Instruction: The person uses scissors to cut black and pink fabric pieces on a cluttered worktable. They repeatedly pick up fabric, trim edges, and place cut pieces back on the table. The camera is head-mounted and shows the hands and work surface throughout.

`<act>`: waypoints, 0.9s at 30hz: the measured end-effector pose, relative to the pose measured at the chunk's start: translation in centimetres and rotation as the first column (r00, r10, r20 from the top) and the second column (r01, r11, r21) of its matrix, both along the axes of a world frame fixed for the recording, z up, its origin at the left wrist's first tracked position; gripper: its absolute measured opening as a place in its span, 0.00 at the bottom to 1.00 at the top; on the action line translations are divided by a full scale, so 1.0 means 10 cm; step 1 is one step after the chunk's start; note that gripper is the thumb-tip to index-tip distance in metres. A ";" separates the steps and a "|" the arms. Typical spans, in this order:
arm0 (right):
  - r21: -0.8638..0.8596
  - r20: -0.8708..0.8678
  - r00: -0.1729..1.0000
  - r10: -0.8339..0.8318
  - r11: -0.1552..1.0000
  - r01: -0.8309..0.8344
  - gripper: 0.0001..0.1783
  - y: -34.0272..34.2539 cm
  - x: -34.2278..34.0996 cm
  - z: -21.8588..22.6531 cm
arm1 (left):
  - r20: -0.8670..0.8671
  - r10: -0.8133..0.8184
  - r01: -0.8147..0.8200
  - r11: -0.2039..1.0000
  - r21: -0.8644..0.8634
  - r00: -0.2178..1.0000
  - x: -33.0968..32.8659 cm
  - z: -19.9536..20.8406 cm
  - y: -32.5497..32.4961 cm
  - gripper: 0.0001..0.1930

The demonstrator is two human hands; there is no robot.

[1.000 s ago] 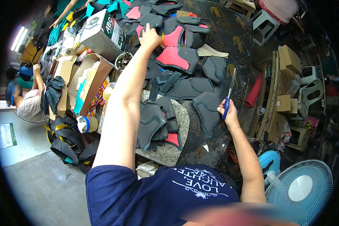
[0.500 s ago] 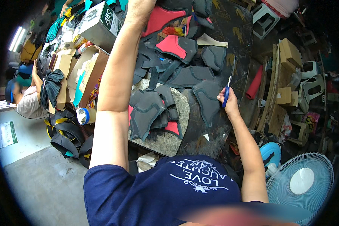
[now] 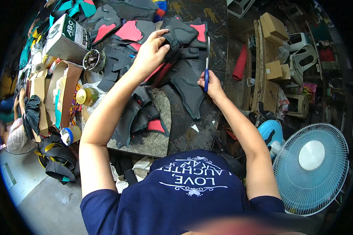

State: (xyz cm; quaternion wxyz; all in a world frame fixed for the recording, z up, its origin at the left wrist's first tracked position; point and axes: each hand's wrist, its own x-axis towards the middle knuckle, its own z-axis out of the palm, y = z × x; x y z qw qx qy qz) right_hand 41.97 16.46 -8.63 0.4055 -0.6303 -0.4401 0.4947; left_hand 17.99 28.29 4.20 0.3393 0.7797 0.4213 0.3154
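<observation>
Nearest the person, a grey stone slab (image 3: 155, 137) lies on the desk (image 3: 219, 35), with dark cut pieces (image 3: 135, 117) and one red-faced piece spread over its left part. Just beyond the slab's far right corner, the right hand (image 3: 212, 84) is closed around a blue-handled knife (image 3: 206, 64), blade pointing away, resting by a dark shaped panel (image 3: 188, 86). Beyond the slab's far left, the left hand (image 3: 151, 53) pinches a black-and-red padded piece (image 3: 172, 51) with curled fingers, lifting its edge. Left of the slab stand a glue jar (image 3: 87, 96) and cardboard boxes (image 3: 60, 90). Farther off, more red and black pieces (image 3: 129, 31) crowd the desk.
</observation>
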 end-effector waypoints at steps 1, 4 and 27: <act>-0.018 -0.069 0.998 -0.013 1.000 0.012 0.16 0.00 0.00 0.05 | 0.053 -0.035 0.029 0.994 0.108 0.998 0.01 0.01 -0.07 0.13; 0.002 -0.165 0.985 -0.055 0.998 0.056 0.15 -0.07 -0.03 0.21 | 0.000 -0.073 0.071 0.966 0.249 0.997 -0.02 0.11 -0.27 0.12; -0.200 -0.699 0.689 -0.191 0.977 0.069 0.22 -0.70 -0.01 0.87 | 0.045 0.165 -0.154 0.970 -0.190 0.985 -0.12 0.20 -1.49 0.24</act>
